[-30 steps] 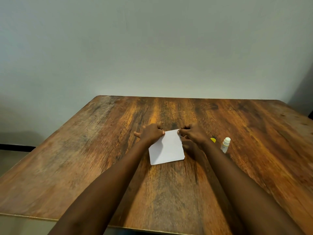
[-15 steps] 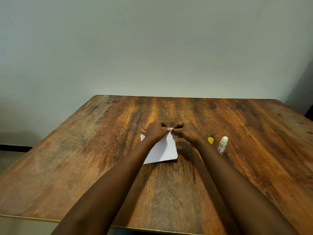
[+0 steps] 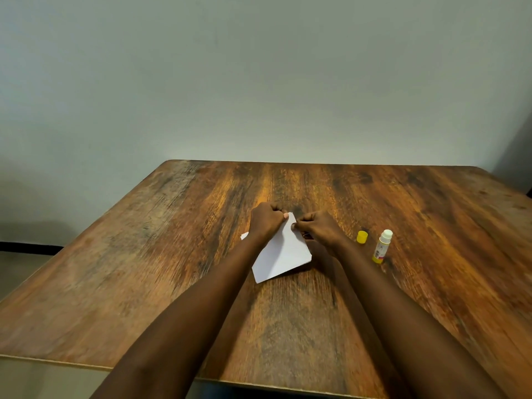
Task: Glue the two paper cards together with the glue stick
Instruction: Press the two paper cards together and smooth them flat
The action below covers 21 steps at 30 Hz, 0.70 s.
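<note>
White paper cards [image 3: 283,254] lie stacked in the middle of the wooden table [image 3: 144,254], turned at an angle. A small corner of the lower card [image 3: 244,236] peeks out at the left under my wrist. My left hand [image 3: 266,223] and my right hand [image 3: 319,230] both pinch the far corner of the cards, fingertips close together. An uncapped glue stick [image 3: 381,246] with a white top and yellow base stands upright to the right of my right hand. Its yellow cap [image 3: 362,237] rests on the table just left of it.
A plain pale wall rises behind the table's far edge. The near table edge [image 3: 115,368] runs across the bottom of the view, with the floor visible at the left.
My hands have come together from the cards' two far corners to one corner. The cards have turned and shifted slightly left, exposing a lower card corner.
</note>
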### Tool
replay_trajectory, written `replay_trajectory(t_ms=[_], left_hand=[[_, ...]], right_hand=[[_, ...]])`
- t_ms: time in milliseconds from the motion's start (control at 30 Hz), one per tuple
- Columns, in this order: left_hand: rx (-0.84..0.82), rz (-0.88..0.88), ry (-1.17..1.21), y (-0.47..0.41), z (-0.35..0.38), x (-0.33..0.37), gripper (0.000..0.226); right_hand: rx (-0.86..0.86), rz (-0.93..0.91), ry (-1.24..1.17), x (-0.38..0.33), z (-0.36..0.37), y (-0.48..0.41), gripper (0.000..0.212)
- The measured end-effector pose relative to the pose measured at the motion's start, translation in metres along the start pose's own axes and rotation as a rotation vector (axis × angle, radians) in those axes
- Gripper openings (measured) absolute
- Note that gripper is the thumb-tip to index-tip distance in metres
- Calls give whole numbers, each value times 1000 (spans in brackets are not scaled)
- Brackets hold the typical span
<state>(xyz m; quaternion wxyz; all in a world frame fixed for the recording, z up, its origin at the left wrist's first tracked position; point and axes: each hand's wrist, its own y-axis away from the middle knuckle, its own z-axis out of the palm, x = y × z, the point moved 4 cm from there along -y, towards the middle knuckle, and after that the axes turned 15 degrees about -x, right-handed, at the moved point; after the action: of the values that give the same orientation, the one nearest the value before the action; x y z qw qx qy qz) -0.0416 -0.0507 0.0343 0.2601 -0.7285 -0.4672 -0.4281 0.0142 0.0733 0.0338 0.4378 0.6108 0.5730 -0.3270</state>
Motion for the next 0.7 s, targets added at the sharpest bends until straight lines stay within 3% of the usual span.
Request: replay_trajectory(t_ms=[400,500,700], left_hand=[[50,-14,76,2,-7,-5,19],[-6,-7,51,2,-4,-4,18],[-65,-5,31,2,2,-1,12]], right_hand=[[-68,98,-44,17,-1,11,18],[-67,46,-33,12,-1,6,28],[23,-78,-38,-5,-2,-6,22]])
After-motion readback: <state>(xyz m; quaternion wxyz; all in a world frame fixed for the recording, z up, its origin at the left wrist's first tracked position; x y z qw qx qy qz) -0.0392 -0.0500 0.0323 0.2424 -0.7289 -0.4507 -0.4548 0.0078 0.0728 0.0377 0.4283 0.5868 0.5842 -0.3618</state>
